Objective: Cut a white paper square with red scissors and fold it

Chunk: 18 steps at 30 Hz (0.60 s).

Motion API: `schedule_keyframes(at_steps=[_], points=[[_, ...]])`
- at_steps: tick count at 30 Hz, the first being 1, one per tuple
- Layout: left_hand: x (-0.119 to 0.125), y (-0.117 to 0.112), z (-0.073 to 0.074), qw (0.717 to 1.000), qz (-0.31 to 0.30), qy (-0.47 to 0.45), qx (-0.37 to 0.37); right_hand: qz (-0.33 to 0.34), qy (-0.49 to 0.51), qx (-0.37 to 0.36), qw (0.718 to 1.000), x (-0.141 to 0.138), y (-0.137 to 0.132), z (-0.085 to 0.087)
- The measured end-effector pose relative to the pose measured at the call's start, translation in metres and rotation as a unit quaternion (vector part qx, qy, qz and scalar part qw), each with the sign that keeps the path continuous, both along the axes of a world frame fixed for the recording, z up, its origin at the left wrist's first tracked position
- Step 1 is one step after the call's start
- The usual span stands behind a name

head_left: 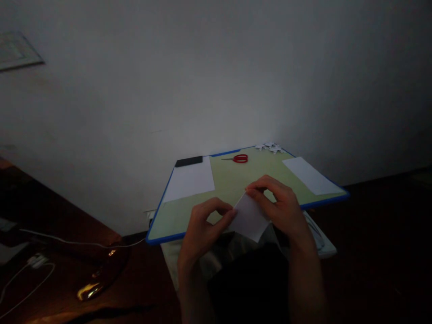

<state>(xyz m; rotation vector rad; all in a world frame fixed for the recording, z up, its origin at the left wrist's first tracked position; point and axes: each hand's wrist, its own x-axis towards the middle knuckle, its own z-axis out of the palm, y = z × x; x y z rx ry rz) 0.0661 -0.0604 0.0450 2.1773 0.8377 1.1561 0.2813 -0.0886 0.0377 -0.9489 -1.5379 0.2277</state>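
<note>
A small piece of white paper (251,218) is held up over the near edge of the table, one corner pointing down. My left hand (206,225) pinches its left side between thumb and forefinger. At its top corner, my right hand (278,202) pinches it the same way. Red-handled scissors (240,158) lie beyond my hands, blades pointing left. Whether the paper is folded, I cannot tell.
The pale green table (222,180) has a blue rim and stands against a wall. White sheets (192,180) lie at left, under a dark flat object (189,161). Another white sheet (310,174) lies right. White paper cutouts (270,147) are piled at the far right corner.
</note>
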Motion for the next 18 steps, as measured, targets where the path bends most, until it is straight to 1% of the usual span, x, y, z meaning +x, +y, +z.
schedule_keyframes(at_steps=[3,5,8,11,16,18], points=[[0.005,0.001,-0.002,1.0,-0.01,-0.005,-0.021,0.015,-0.013,0.008,1.0,-0.003,0.0,0.001],[0.007,0.003,-0.005,0.999,-0.002,-0.014,-0.042,0.023,-0.017,0.013,1.0,-0.005,0.001,0.001],[0.008,0.007,-0.008,0.995,0.041,-0.054,-0.079,0.015,-0.034,0.003,0.999,-0.006,0.004,-0.001],[0.006,0.01,-0.008,0.988,0.075,-0.094,-0.102,0.018,-0.076,-0.037,0.996,-0.005,0.007,-0.006],[0.002,0.011,-0.006,0.969,0.153,-0.168,-0.1,0.06,-0.134,-0.104,0.984,-0.005,0.005,-0.015],[0.002,0.011,-0.006,0.96,0.169,-0.194,-0.108,0.076,-0.159,-0.119,0.977,-0.008,0.004,-0.017]])
